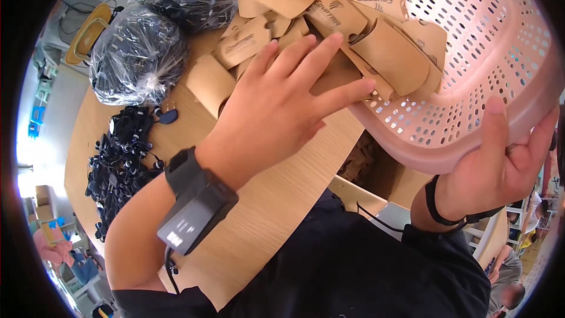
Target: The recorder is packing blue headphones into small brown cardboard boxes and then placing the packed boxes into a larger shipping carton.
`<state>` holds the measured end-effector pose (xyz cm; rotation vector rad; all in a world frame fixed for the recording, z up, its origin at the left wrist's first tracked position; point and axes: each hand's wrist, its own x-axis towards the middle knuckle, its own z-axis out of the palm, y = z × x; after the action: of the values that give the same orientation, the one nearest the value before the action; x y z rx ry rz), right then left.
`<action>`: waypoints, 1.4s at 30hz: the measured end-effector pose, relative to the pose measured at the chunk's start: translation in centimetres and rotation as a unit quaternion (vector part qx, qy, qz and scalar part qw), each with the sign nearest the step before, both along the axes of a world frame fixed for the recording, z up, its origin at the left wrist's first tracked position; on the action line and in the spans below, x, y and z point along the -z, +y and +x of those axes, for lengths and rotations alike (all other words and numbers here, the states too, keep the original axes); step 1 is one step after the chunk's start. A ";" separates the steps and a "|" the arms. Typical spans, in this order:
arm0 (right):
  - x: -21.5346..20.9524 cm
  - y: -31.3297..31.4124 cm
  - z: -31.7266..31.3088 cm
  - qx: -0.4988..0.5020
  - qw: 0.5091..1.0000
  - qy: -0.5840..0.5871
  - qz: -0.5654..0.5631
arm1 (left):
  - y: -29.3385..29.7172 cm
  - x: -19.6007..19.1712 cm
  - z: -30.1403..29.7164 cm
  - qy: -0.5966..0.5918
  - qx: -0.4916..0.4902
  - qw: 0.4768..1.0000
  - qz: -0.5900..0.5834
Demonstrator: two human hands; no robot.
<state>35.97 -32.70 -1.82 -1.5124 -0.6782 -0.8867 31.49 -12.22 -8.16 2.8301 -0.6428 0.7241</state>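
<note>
My right hand [500,171] grips the rim of a pink perforated plastic basket [432,153], thumb on the inside and fingers below. The basket is tilted, its near side hanging past the table's edge. Brown kraft-paper pillow boxes [391,56] with dark print spill over its left side, some lying in it and others heaped on the table. Over that heap, my left hand [273,109] is stretched out with its fingers spread, holding nothing. Its fingertips overlap the boxes; whether they touch them I cannot tell.
Black earphones with cables [126,159] lie piled on the wooden table [259,229]. Behind them are clear plastic bags [138,53] full of dark items. Below the table's edge stands an open cardboard box [397,179] with brown pieces inside. Another person [507,280] is at the lower right.
</note>
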 end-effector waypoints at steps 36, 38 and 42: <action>0.3 -4.6 1.4 0.140 0.972 -0.089 -0.165 | 3.1 -1.2 5.8 0.174 -0.035 0.982 0.068; 0.2 -4.7 1.4 0.160 0.964 -0.094 -0.192 | 3.5 -0.8 5.3 0.165 -0.032 0.983 0.068; 0.1 -5.0 2.3 0.168 0.952 -0.141 -0.214 | 3.7 0.0 4.7 0.161 -0.033 0.984 0.062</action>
<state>38.24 -37.72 -1.88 -1.9477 -0.8765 -1.2923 36.17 -8.47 -8.20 2.9978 -0.5586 0.2302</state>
